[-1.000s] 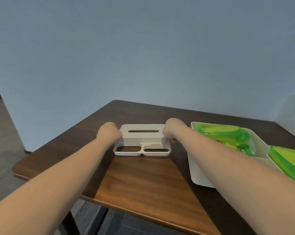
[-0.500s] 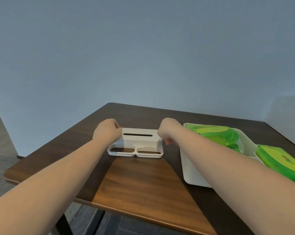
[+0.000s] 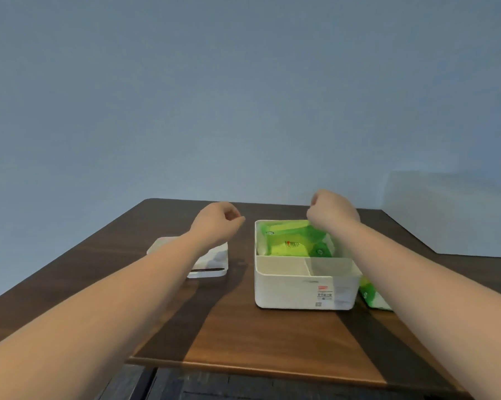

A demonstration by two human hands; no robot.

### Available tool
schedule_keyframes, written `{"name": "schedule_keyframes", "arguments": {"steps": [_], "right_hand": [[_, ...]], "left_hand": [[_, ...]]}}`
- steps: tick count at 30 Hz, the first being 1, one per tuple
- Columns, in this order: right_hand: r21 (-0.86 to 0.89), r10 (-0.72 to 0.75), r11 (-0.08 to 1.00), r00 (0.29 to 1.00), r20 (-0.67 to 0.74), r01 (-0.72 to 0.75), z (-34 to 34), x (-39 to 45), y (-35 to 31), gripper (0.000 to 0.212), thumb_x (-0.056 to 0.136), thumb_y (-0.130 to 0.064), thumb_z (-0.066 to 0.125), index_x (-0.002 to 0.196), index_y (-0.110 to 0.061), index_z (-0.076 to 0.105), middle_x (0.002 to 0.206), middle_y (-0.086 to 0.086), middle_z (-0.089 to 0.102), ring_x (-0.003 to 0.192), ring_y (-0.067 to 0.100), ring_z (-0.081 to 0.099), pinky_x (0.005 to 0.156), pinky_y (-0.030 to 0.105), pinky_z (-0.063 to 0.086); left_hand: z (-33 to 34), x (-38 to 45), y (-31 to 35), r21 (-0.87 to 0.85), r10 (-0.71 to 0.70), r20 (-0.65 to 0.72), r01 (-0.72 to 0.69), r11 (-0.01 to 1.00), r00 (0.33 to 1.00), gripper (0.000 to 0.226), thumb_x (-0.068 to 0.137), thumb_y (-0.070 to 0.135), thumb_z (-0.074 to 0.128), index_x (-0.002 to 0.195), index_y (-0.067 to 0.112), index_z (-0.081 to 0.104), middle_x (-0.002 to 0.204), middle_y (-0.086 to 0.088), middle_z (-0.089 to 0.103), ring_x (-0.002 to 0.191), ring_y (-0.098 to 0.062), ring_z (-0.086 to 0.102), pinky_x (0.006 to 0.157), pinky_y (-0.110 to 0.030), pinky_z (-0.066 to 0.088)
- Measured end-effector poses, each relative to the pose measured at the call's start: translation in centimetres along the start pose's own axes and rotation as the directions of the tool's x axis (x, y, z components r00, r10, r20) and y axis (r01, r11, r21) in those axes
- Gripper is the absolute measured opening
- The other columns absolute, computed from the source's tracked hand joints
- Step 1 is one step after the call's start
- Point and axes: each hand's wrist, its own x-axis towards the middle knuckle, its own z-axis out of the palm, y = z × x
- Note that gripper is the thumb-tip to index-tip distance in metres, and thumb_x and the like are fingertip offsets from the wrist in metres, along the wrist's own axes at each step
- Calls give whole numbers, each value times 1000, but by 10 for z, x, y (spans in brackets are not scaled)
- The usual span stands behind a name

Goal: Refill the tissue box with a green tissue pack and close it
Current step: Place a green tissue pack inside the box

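The white tissue box (image 3: 301, 293) stands open on the wooden table, with a green tissue pack (image 3: 292, 241) lying in its large back compartment and two small front compartments bare. Its white lid (image 3: 211, 262) lies flat on the table to the left, partly hidden under my left forearm. My left hand (image 3: 217, 223) hovers loosely curled above the lid's far edge, holding nothing. My right hand (image 3: 331, 210) is curled in a fist above the box's back right corner, over the green pack. A second green pack (image 3: 373, 295) lies behind the box's right side, mostly hidden by my right arm.
The dark wooden table (image 3: 243, 336) meets a blue-grey wall at the back and right. Its front edge runs across the lower frame, with dark floor below.
Both hands have let go of the lid, which now rests on the table at the left. They have lifted and shifted right toward the box, and the view has swung right.
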Motion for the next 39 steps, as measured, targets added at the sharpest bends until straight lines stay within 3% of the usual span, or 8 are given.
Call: {"name": "schedule_keyframes", "arguments": {"steps": [4, 6, 10, 15, 20, 27, 34, 39], "right_hand": [[-149, 211, 968, 975, 65, -200, -8, -4, 57, 47, 89, -24, 47, 136, -20, 44, 142, 11, 45, 133, 34, 37, 103, 49, 35], [-230, 259, 948, 955, 146, -222, -4, -2, 82, 59, 85, -36, 49, 141, -19, 39, 144, 11, 44, 133, 35, 39, 105, 50, 38], [-371, 251, 921, 911, 328, -120, 3, -1, 110, 86, 79, -62, 55, 147, -15, 30, 147, 10, 45, 133, 32, 43, 106, 43, 41], [-363, 267, 924, 880, 392, -119, 9, 3, 119, 104, 70, -58, 65, 152, -21, 14, 150, 9, 40, 134, 35, 42, 105, 47, 42], [-252, 296, 942, 903, 312, -222, 21, 14, 130, 104, 53, -56, 61, 147, -40, 20, 145, 9, 43, 130, 37, 44, 102, 50, 42], [-100, 248, 968, 934, 258, -230, 9, 25, 124, 104, 45, -50, 67, 142, -40, 31, 138, 9, 49, 124, 36, 49, 101, 48, 44], [56, 152, 986, 984, 90, -158, -13, 47, 95, 88, 43, -49, 65, 128, -43, 43, 125, 6, 56, 115, 34, 56, 97, 46, 47], [53, -72, 996, 997, 23, 70, -40, 45, 67, 84, 64, -45, 70, 139, -46, 33, 137, 8, 44, 124, 35, 49, 103, 48, 43]], "left_hand": [[16, -8, 28, 81, 133, 118, -143, 986, 984, 40, 87, 38, 66, 125, 25, 63, 95, 9, 58, 90, -12, 56, 87, -27, 47], [23, -7, 32, 165, 138, 169, -166, 972, 976, 49, 84, 42, 68, 130, 27, 59, 95, 10, 58, 94, -12, 58, 90, -29, 47], [34, -4, 34, 312, 114, 198, -173, 934, 974, 39, 80, 48, 69, 113, 28, 69, 87, 10, 59, 89, -14, 55, 77, -28, 45], [39, 1, 38, 244, 138, 104, -159, 957, 985, 20, 84, 32, 67, 96, 20, 78, 88, 7, 69, 98, -17, 65, 79, -27, 48], [30, 12, 43, 58, 122, -58, -119, 991, 991, 16, 85, 24, 68, 93, 14, 78, 84, 3, 70, 85, -14, 60, 75, -24, 44], [21, 42, 46, -181, 44, -259, -94, 979, 965, 9, 85, 21, 66, 82, 16, 74, 67, 12, 61, 76, -17, 57, 71, -25, 40], [36, 63, 24, -57, -12, -348, -9, 998, 937, 24, 91, 19, 56, 101, 10, 76, 101, -11, 74, 97, -32, 65, 82, -36, 49], [51, 75, -6, -34, -92, -268, 86, 996, 959, 25, 91, 17, 55, 101, 10, 76, 98, -13, 76, 96, -33, 66, 78, -35, 50]]}}
